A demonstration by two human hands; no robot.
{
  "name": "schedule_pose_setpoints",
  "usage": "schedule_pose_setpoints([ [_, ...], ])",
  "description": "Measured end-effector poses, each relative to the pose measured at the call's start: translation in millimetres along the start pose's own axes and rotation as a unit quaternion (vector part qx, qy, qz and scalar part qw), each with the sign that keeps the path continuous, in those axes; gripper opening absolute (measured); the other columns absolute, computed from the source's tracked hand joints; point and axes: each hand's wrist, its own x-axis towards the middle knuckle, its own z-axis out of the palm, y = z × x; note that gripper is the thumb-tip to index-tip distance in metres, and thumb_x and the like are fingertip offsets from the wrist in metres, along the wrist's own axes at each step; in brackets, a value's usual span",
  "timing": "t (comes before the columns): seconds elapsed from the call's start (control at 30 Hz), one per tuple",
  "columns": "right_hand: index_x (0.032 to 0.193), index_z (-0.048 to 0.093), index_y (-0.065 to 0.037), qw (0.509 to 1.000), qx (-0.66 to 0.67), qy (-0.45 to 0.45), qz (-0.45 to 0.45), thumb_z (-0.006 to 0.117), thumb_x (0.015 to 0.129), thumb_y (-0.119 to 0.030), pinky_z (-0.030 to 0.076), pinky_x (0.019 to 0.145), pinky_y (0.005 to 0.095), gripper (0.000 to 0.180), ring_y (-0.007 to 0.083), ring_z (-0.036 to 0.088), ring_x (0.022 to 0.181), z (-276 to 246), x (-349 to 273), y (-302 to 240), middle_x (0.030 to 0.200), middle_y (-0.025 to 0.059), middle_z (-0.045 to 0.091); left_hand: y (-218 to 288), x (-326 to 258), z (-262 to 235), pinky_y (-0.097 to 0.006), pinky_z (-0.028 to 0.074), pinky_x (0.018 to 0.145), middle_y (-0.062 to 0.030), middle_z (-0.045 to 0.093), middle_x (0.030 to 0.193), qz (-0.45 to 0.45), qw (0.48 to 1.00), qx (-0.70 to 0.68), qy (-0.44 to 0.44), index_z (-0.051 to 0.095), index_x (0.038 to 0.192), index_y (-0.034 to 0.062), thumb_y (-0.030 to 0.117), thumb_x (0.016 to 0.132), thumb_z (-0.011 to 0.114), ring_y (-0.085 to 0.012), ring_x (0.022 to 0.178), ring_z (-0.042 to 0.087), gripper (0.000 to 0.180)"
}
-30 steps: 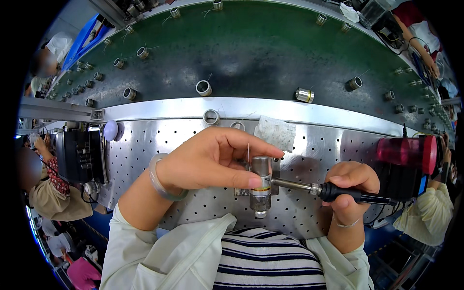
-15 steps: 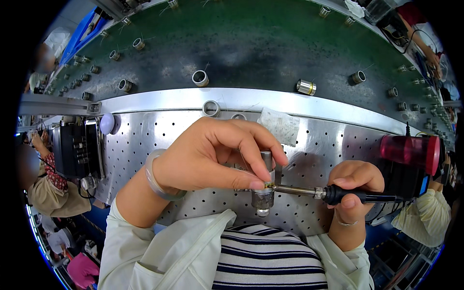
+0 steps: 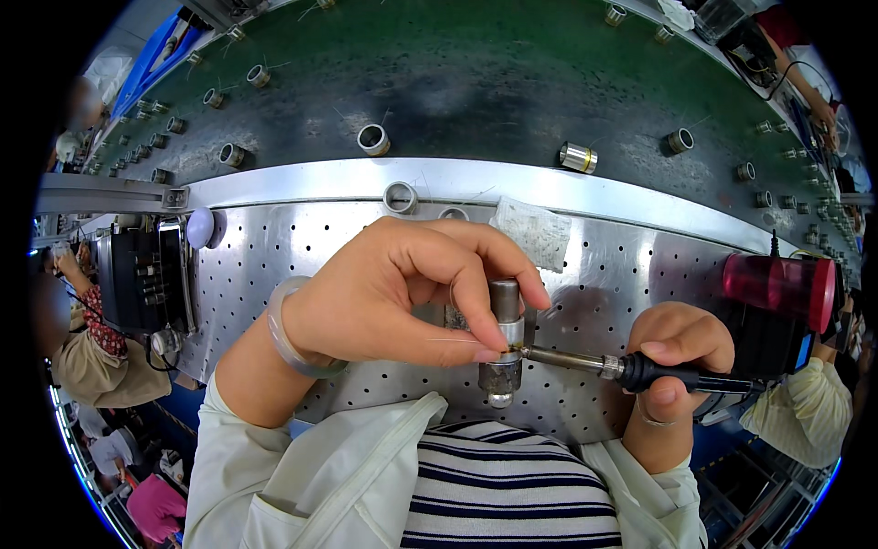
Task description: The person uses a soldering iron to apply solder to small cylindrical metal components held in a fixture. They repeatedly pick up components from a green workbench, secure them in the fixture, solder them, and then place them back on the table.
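We're looking straight down at our own two hands over the perforated metal tabletop [image 3: 274, 265]. Our left hand [image 3: 402, 293] has its fingers [image 3: 476, 302] pinched closed around a small metal cylinder [image 3: 503, 339], held upright just above the tabletop's near edge, thumb underneath and forefinger curled over the top. Our right hand [image 3: 677, 352] is wrapped tight around the black handle of a thin tool [image 3: 631, 368], whose metal shaft runs leftward and meets the cylinder at its middle band. A clear bangle [image 3: 288, 329] sits on the left wrist. Beyond the hands lies a small clear bag [image 3: 535, 229], and further back a green belt [image 3: 476, 82] carries scattered metal cylinders. A red container [image 3: 777, 282] stands off to the right.
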Motion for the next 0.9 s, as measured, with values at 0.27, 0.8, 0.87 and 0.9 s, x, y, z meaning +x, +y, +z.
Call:
schedule_pose_setpoints([
  [0.27,0.086,0.058,0.009,0.999,-0.005,-0.03,-0.027,0.076,0.067,-0.002,0.042,0.043,0.0261,0.027,0.0184,0.054,0.045,-2.8,2.7,3.0,0.063,0.0141,0.06,1.5,-0.1,0.6,-0.032,0.045,0.084,-0.0212,0.062,0.103,-0.004,1.0,0.017,0.001,0.068,0.071,0.0036,-0.004,0.064,0.075,-0.0242,0.093,0.061,0.013],
  [0.8,0.083,0.06,0.006,0.998,-0.046,-0.03,-0.027,0.076,0.067,-0.003,0.042,0.044,0.026,0.025,0.0189,0.055,0.046,-2.6,5.1,-1.4,0.061,0.0123,0.06,11.7,3.8,3.5,-0.022,0.05,0.072,-0.0209,0.062,0.1,-0.12,0.99,-0.08,0.0,0.045,0.129,-0.0084,-0.009,0.071,0.066,-0.0189,0.095,0.06,0.061],
  [0.87,0.083,0.06,0.007,0.999,-0.041,-0.029,-0.022,0.076,0.068,-0.004,0.042,0.044,0.0262,0.024,0.0185,0.054,0.046,-2.8,5.5,-1.2,0.062,0.0125,0.059,11.9,5.4,5.5,-0.022,0.05,0.072,-0.0203,0.062,0.099,-0.122,0.99,-0.07,0.009,0.044,0.129,-0.0082,-0.008,0.07,0.068,-0.0184,0.094,0.06,0.064],
  [0.9,0.083,0.06,0.007,0.999,-0.038,-0.028,-0.02,0.076,0.068,-0.004,0.041,0.044,0.0262,0.024,0.0183,0.054,0.046,-3.2,5.5,-0.8,0.062,0.0125,0.059,11.7,6.2,6.1,-0.023,0.05,0.072,-0.02,0.062,0.099,-0.128,0.99,-0.059,0.015,0.044,0.13,-0.0081,-0.007,0.069,0.07,-0.0184,0.093,0.06,0.066],
])
